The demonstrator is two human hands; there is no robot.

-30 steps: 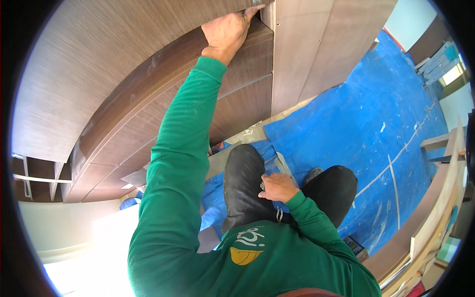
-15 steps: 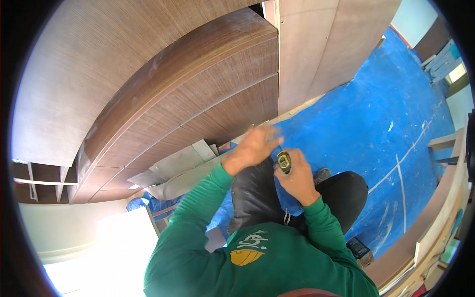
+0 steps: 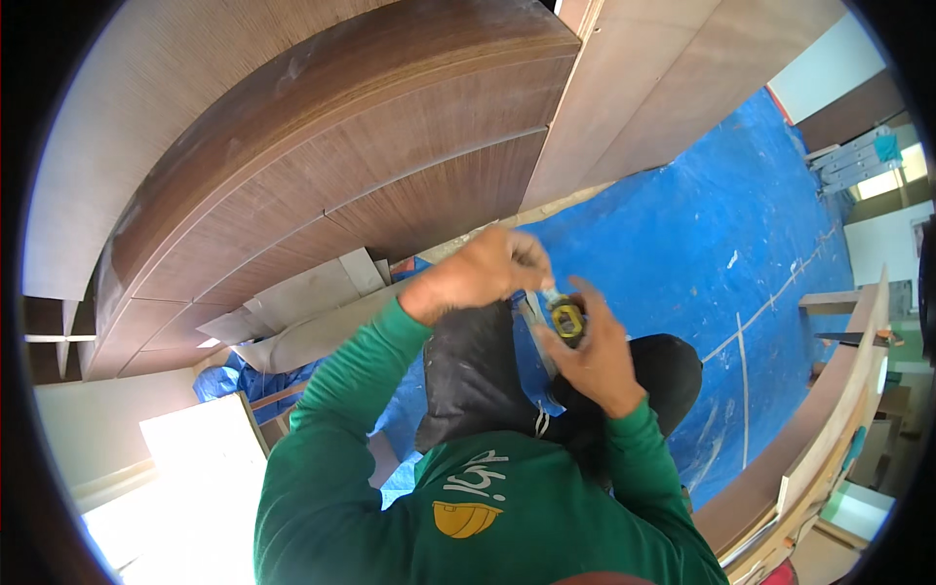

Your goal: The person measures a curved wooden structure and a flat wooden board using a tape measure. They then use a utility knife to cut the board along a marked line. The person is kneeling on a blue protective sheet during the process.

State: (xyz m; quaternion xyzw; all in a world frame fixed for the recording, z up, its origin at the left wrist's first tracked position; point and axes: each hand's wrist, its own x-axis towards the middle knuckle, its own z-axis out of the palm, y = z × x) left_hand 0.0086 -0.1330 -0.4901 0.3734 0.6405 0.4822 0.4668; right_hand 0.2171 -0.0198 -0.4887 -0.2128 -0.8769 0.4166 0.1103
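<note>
My right hand [image 3: 603,353] is closed around a yellow and black tape measure [image 3: 567,320], held above my knees. A short pale strip, blurred, shows at the case's upper left edge. Close beside it, on the left, is my left hand [image 3: 492,265]. Its fingers look curled but are smeared by motion, and whether they pinch anything is unclear. Both forearms wear green sleeves. Below the hands are my bent knees in dark trousers [image 3: 473,375].
A curved brown wood-grain cabinet [image 3: 361,185] rises ahead and left, with cut panels [image 3: 317,302] leaning at its base. Blue sheeting [image 3: 663,253] covers the floor. A curved wooden frame [image 3: 829,419] stands at right, and a folded ladder [image 3: 853,166] lies farther back.
The view has shifted, with the cabinet now farther left. My right hand has turned the tape measure a little, and my left hand has come lower, with its fingers more curled, next to the case.
</note>
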